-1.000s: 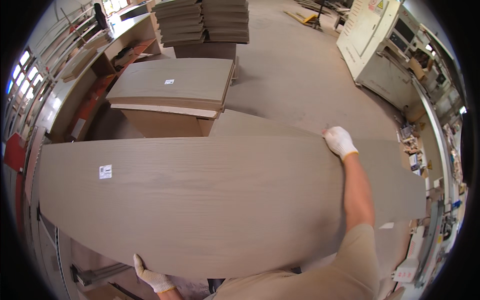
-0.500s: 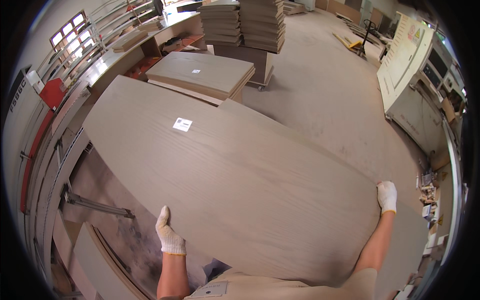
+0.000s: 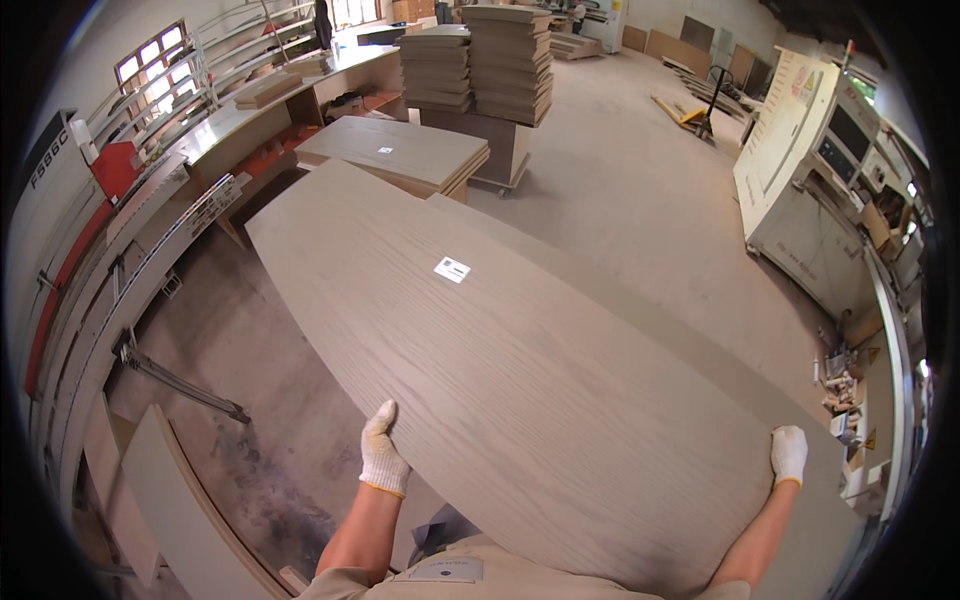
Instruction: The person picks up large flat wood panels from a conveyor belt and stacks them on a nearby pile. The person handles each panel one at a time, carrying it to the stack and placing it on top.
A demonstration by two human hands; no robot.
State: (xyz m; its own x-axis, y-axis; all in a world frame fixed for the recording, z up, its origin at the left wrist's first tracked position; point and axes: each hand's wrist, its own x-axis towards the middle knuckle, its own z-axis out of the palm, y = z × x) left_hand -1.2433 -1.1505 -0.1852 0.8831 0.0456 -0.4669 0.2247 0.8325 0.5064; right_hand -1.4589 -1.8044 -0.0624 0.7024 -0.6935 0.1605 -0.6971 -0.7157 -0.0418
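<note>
I hold a large, long wood-grain panel point(image 3: 520, 370) flat in front of me; it runs from the far left toward the near right and carries a small white label point(image 3: 452, 269). My left hand point(image 3: 381, 455), in a white glove, grips its near left edge. My right hand point(image 3: 788, 453), also gloved, grips the panel's right edge close to its near end. Both forearms come up from the lower edge of the picture.
A low stack of similar panels point(image 3: 395, 150) sits on a cart beyond the held panel, with taller board stacks point(image 3: 510, 65) behind it. A long machine with a roller rail point(image 3: 140, 260) runs along the left. A white machine point(image 3: 810, 170) stands at right. Concrete floor point(image 3: 620, 190) lies between.
The panel has swung further, its far end now pointing away to the left. My left hand has shifted along the near edge and my right hand sits lower at the right.
</note>
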